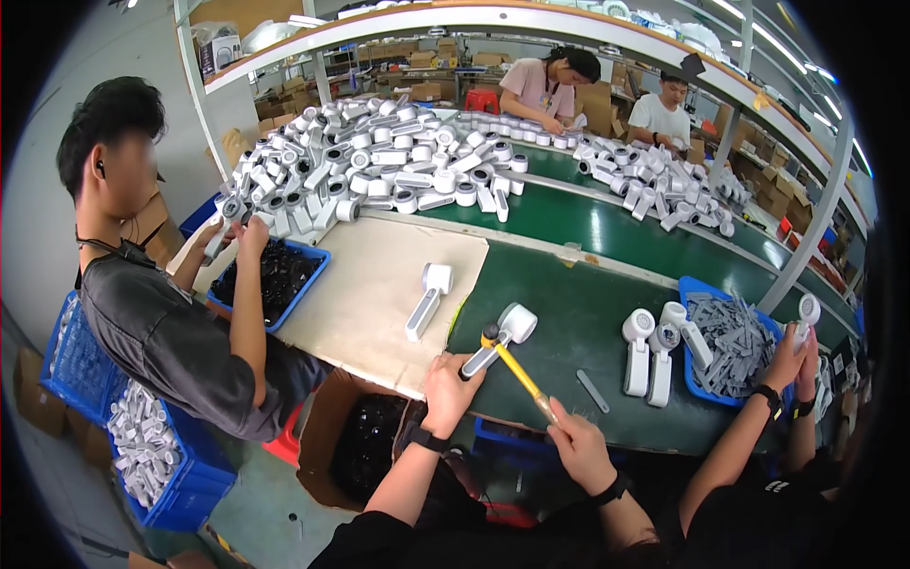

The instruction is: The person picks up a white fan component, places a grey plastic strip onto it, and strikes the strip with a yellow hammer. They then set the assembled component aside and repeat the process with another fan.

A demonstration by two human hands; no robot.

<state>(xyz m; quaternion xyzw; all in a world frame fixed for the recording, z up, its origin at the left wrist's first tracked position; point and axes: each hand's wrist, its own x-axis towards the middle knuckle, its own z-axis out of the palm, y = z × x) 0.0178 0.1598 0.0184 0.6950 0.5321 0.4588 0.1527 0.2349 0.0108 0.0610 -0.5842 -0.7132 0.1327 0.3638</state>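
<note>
My left hand is closed round the lower handle of a white handheld device with a round head. The device lies on the green worktop, its head pointing away to the right. In my right hand is a hammer with a yellow handle and a small dark head. That head is right over the device's handle; whether it touches cannot be made out. Right of the hammer lies a loose grey strip. Another white device rests on the beige board to the left.
A heap of white devices covers the belt beyond. At right stand several devices beside a blue tray of grey strips, near a co-worker's hands. At left, a co-worker works over a blue tray of black parts. A cardboard box sits below.
</note>
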